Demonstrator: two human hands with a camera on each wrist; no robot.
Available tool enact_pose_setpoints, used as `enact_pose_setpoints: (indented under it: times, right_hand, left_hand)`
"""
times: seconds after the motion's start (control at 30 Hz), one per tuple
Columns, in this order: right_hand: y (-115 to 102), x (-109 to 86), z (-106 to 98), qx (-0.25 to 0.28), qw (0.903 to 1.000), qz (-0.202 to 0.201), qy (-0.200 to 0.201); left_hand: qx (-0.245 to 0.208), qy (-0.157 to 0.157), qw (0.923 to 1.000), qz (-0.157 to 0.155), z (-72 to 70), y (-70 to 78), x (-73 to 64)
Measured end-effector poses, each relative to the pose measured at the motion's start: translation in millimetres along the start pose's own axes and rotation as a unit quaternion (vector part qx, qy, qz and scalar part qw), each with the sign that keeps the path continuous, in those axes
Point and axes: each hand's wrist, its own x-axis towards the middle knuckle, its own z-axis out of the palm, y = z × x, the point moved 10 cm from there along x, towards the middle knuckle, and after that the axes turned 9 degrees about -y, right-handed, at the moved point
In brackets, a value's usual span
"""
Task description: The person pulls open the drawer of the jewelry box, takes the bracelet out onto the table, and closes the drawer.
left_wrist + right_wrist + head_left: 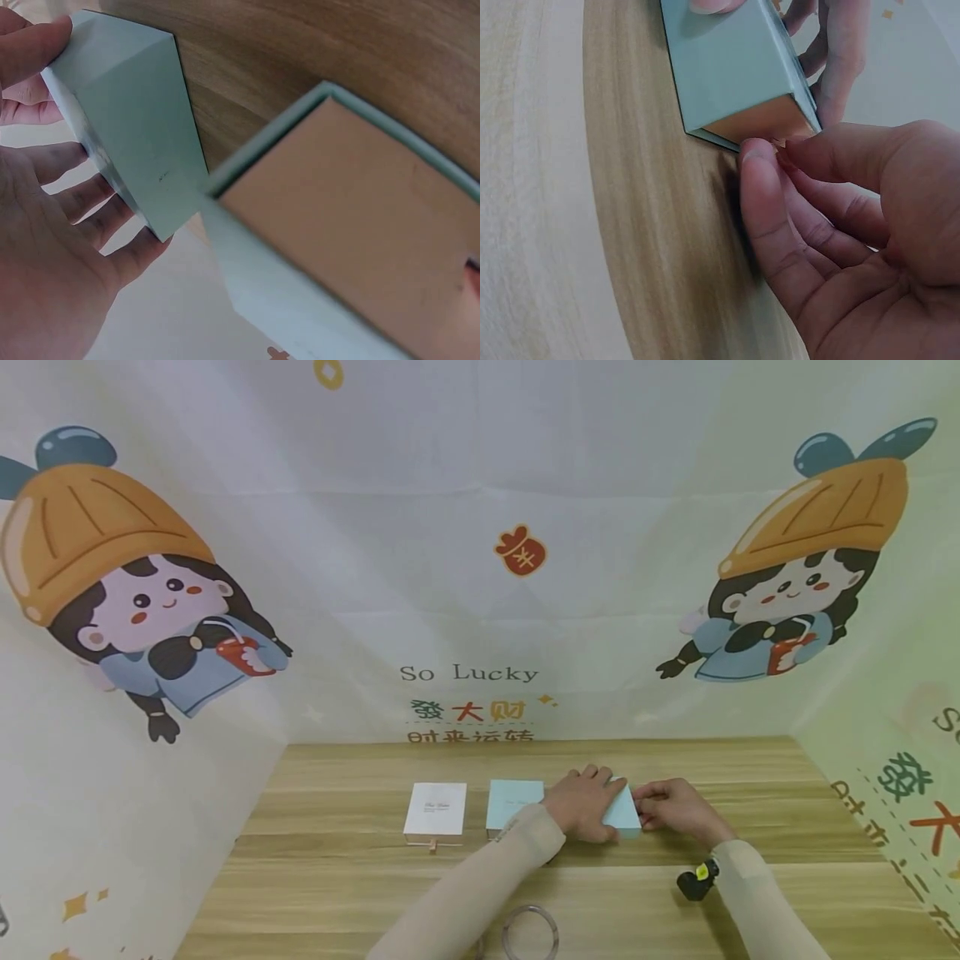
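Note:
In the head view my left hand (588,806) lies over a pale teal drawer box (622,817), its thumb and fingers gripping opposite sides. The left wrist view shows the thumb and fingers spread along the edges of this box (135,127). My right hand (678,810) is at the right end of the box. In the right wrist view its thumb and index finger (761,180) pinch a small ribbon tab (780,144) on the peach-coloured drawer end (757,124). The drawer end sits within the teal sleeve; the fingertips hide most of the tab.
A second teal box (515,797) stands left of the gripped one, partly behind the left sleeve. Farther left is a white box (435,810) with a ribbon tab. A translucent bangle (556,935) lies near the front of the wooden table (330,877). Printed cloth (600,610) hangs behind.

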Motion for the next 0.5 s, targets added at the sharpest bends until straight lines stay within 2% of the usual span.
enact_pose_setpoints:
  times: [0.27,0.5]
  right_hand:
    - [1.9,0.6,-2.4,-0.014,0.9992,0.000,0.036]
    - [-0.5,-0.5,-3.0,-0.029,0.9984,-0.010,0.048]
  left_hand:
    - [-0.013,-0.005,0.9999,-0.002,0.7,-0.6,1.7]
    - [-0.014,-0.001,0.9999,0.000,3.3,-1.5,5.5]
